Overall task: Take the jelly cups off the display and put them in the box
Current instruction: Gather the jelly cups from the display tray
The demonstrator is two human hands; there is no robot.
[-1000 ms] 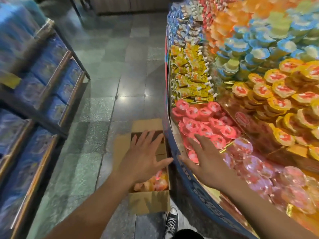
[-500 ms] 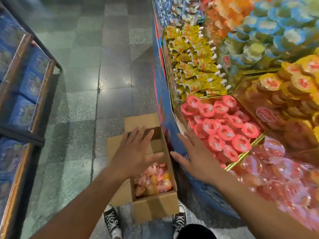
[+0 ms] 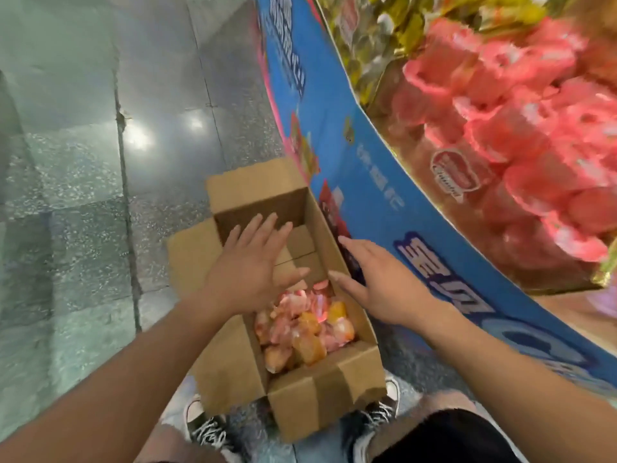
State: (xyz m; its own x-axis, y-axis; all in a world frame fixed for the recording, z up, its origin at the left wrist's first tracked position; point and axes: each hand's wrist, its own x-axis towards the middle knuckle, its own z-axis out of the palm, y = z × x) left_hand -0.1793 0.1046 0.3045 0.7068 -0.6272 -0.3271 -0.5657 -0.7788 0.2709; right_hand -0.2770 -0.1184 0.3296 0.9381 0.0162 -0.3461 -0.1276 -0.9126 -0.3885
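Observation:
An open cardboard box [image 3: 337, 379] stands on the floor between my feet, beside the display. Several pink and orange jelly cups [image 3: 303, 325] lie in its near end. My left hand [image 3: 253, 265] hovers over the box with fingers straight and spread, holding nothing. My right hand [image 3: 380, 282] is over the box's right wall, fingers straight, also empty. Blurred pink jelly cups [image 3: 521, 128] fill the display [image 3: 360, 142] bin at the upper right.
The display's curved blue front panel runs close along the box's right side. Yellow packets [image 3: 400, 31] lie further back in the display. Grey tiled floor [image 3: 83, 162] spreads to the left. My black sneakers [image 3: 207, 429] flank the box.
My view has tilted down toward the box. My right hand has come off the pink cups in the display and dropped beside the box. My left hand stays over the box.

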